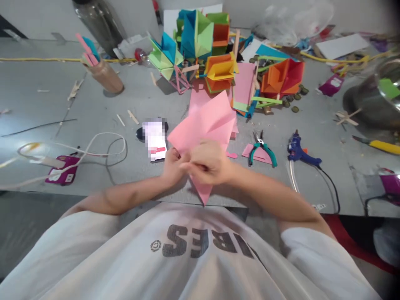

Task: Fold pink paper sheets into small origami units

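A sheet of pink paper (203,125), partly folded, is tilted up in front of me with one pointed corner hanging toward the table's front edge. My left hand (174,167) is closed on its left side, the fingers pinching the paper. Over the lower middle of the sheet, my right hand (208,161) is curled and closed on the paper, slightly blurred by motion. The two hands meet at the thumbs. What lies under the right fingers is hidden. More pink sheets (200,96) lie behind the paper.
A phone (156,141) lies to the left. Green-handled pliers (261,150) and a blue glue gun (300,152) are on the right. Folded colored-paper pieces (196,37) stand at the back. A cup (108,77), cables (90,146) and a metal pot (362,100) flank the workspace.
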`<state>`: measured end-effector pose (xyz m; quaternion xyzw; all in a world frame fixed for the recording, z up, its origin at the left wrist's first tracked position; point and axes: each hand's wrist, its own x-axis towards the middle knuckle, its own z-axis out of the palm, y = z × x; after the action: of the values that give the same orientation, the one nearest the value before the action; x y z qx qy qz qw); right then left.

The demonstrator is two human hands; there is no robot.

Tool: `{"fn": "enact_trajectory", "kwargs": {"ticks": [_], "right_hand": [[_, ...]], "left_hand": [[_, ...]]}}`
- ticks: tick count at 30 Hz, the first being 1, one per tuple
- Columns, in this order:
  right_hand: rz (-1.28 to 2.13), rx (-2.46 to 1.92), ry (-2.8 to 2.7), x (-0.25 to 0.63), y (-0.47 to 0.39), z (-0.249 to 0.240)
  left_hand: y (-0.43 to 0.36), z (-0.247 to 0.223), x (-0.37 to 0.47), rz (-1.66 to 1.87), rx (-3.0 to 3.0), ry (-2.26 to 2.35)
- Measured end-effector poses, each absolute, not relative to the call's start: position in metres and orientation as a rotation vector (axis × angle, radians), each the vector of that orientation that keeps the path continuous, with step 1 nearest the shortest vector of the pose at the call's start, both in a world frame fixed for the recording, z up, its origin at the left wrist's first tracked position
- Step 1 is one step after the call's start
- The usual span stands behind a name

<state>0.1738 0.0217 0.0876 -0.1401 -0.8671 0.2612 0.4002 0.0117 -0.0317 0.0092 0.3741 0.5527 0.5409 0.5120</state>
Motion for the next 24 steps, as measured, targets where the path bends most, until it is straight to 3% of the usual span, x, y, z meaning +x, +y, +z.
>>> {"fn": "enact_trajectory", "kwargs": {"ticks": [8, 12, 16, 24], "right_hand": [[0.71, -1.035, -1.543, 0.246, 0.033, 0.007], [1.237, -1.139, -1.006, 0.232, 0.023, 0.004], [1.658, -1.151, -0.814, 0.226, 0.019, 0.006], [1.659, -1.198, -0.801, 0.231, 0.03, 0.003]], "left_hand": [[-0.015, -0.012, 0.029, 1.3, 0.978, 1.332], [-0.02, -0.01, 0.019, 1.26, 0.982, 1.352], [-0.022, -0.008, 0.018, 1.243, 0.989, 1.308], [-0.013, -0.019, 0.024, 1.233, 0.897, 1.125]]}}
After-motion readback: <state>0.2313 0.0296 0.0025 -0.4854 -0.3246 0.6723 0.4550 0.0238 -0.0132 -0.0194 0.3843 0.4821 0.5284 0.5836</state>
